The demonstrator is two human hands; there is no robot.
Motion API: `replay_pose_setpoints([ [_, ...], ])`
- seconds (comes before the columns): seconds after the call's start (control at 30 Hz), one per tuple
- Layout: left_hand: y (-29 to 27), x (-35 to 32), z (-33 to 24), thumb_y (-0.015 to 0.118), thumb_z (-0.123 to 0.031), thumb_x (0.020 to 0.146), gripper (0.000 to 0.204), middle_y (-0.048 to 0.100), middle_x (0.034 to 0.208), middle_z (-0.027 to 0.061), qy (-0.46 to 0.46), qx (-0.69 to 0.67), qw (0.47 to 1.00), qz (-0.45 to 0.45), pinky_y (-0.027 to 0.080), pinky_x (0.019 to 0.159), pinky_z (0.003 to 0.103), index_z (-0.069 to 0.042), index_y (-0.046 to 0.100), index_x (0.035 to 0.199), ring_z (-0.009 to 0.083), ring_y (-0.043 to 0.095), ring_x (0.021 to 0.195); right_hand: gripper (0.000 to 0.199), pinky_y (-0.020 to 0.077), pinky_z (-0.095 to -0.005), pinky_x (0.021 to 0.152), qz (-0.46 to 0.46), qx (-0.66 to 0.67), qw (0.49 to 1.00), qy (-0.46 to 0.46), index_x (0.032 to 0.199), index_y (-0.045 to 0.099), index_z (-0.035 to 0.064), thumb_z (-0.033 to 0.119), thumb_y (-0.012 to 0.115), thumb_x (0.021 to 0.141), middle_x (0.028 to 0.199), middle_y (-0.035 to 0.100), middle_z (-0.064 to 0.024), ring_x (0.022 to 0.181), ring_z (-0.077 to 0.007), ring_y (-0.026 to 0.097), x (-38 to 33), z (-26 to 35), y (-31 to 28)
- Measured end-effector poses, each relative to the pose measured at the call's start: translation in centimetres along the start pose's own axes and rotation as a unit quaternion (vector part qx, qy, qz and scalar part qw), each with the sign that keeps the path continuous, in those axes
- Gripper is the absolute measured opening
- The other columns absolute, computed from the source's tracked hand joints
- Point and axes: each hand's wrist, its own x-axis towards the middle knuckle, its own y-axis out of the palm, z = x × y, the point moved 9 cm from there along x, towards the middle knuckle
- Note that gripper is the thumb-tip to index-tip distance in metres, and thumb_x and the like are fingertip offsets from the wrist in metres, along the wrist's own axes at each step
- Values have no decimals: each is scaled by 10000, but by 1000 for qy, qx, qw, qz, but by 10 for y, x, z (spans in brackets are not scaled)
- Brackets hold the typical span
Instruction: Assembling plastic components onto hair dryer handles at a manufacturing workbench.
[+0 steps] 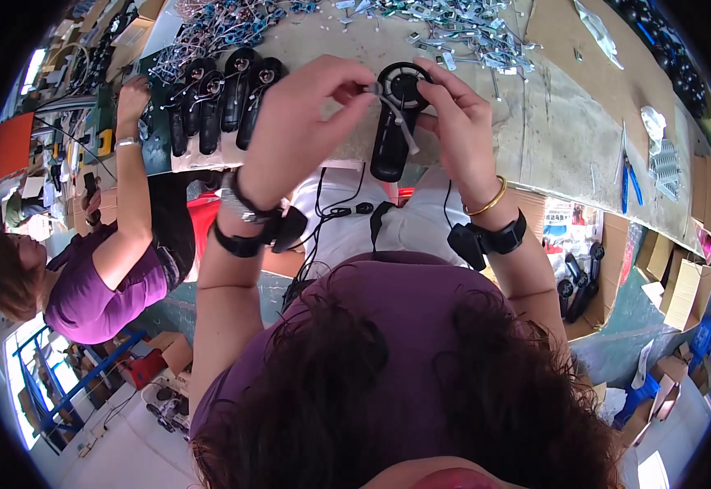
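Note:
My right hand (461,118) is closed around the round head of a black handheld fan body (389,143), thumb on its rim. The fan's handle points down toward me over the table's near edge. Just left of the head, my left hand (310,110) pinches the end of a pale wire lead (400,122). The lead hangs across the front of the fan to a small light connector. What else sits between the left fingertips is too small to make out. Several similar black fan bodies (233,94) lie side by side left of my left hand, wires showing at their heads.
Piles of wired small parts (233,24) and circuit boards (469,37) cover the table's far side. Blue-handled pliers (631,183) lie at the right. Below the table edge, a cardboard box (608,285) holds more black bodies. Another person (103,285) works at the left.

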Motion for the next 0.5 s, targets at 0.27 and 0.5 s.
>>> replay_pose_setpoints([
  [0.27, 30, -1, -9, 752, -16, 877, 236, 702, 1060, 96, 107, 103, 989, -17, 567, 743, 317, -41, 729, 1110, 251, 708, 879, 369, 615, -297, 837, 26, -35, 999, -7, 1366, 656, 16, 84, 602, 1008, 1179, 713, -65, 1029, -124, 687, -9, 0, 6],
  [0.5, 31, 2, -14, 754, -27, 859, 289, 715, 1066, 79, 172, 121, 977, -20, 552, 821, 362, -66, 735, 1145, 286, 675, 976, 367, 614, -313, 850, 29, -6, 1000, 1, 1371, 650, 13, 85, 581, 1018, 1183, 709, -76, 1051, -138, 686, -7, -4, 6],
])
